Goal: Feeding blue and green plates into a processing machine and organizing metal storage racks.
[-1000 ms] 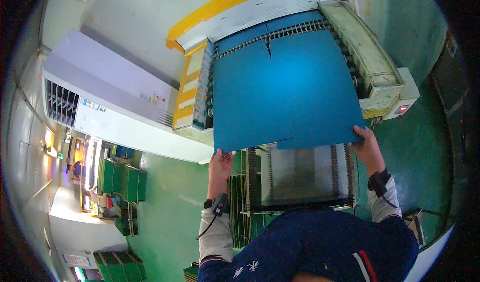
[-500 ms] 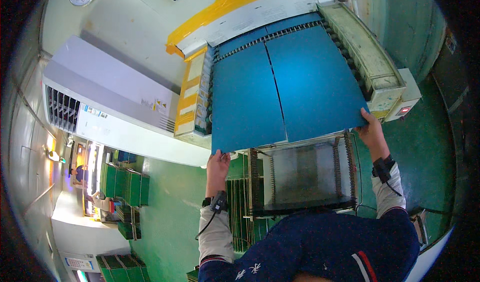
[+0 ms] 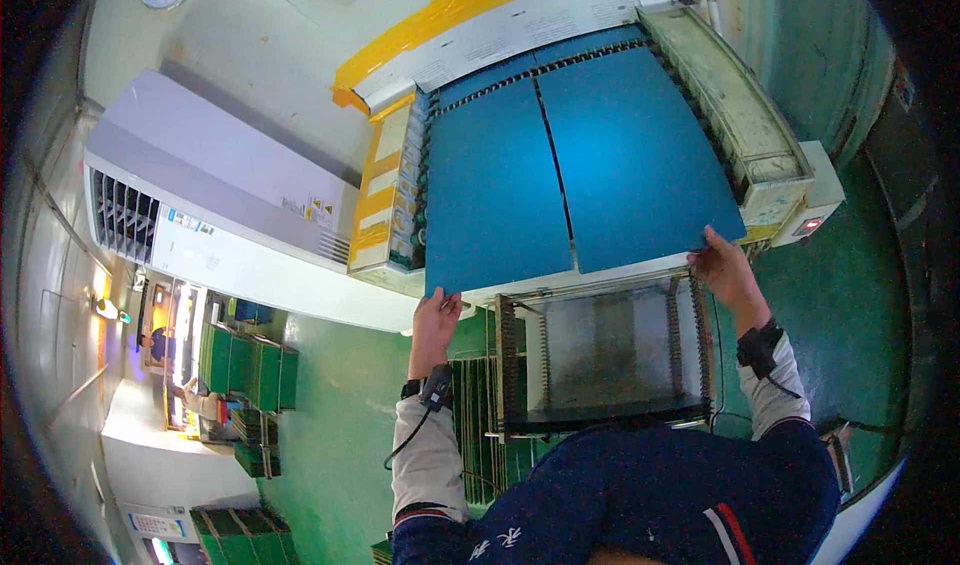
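Note:
Two flat blue panels lie side by side on a roller conveyor, a narrow dark gap between them. At the near left corner of the left blue panel (image 3: 495, 185), my left hand (image 3: 436, 327) has its fingers closed on the edge. My right hand (image 3: 728, 277) pinches the near edge of the right blue panel (image 3: 640, 155), just in from its right corner, with the thumb on top. The fingers under both panels are hidden. Below the panels' near edges stands a rack (image 3: 610, 350) with toothed sides.
Dark rollers (image 3: 690, 105) line the conveyor's right side rail (image 3: 730, 115); a yellow-taped rail (image 3: 385, 180) borders its left. A white air-conditioner-like unit (image 3: 230, 185) stands left. Green panel stacks (image 3: 245, 370) and a person (image 3: 205, 405) are farther left. A control box with a red switch (image 3: 810, 227) sits right.
Both blue panels have shifted slightly away from me along the rollers. My right hand has moved left from the corner along the near edge; my left hand has moved slightly forward.

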The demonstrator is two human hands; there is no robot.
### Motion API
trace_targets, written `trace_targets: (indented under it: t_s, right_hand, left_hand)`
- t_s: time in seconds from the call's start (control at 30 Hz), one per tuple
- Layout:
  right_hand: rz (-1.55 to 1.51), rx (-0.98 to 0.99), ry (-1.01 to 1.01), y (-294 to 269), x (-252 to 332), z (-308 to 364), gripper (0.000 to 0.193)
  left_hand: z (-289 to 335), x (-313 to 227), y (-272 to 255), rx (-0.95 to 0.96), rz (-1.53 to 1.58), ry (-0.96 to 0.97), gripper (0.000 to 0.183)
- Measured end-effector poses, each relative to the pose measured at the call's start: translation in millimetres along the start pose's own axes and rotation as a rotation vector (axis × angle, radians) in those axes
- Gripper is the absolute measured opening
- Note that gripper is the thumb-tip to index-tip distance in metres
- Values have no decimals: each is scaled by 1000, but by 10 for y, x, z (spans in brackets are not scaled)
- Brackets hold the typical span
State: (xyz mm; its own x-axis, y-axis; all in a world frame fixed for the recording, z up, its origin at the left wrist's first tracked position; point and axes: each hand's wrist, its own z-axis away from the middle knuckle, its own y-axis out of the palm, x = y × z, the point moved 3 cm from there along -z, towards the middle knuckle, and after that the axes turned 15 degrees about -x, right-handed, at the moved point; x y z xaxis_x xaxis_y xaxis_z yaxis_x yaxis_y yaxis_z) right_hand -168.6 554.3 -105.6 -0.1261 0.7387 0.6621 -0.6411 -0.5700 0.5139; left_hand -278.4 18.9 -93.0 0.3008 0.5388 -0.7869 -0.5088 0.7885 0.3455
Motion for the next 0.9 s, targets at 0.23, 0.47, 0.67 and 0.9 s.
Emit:
trace_targets:
  t_s: [0.23, 0.47, 0.67, 0.9]
  right_hand:
    - [31, -28, -18, 174, -31, 27, 23]
    - [93, 26, -27, 220, 3, -24, 25]
    - [112, -19, -32, 224, 11, -96, 30]
    - [130, -42, -5, 263, -16, -106, 36]
  left_hand:
    - [-157, -24, -63, -1, -103, 28, 15]
    - [-158, -8, -23, 5, -84, 9, 17]
    - [-60, 21, 37, -1, -47, 12, 17]
    - [83, 323, -386, 61, -135, 37, 17]
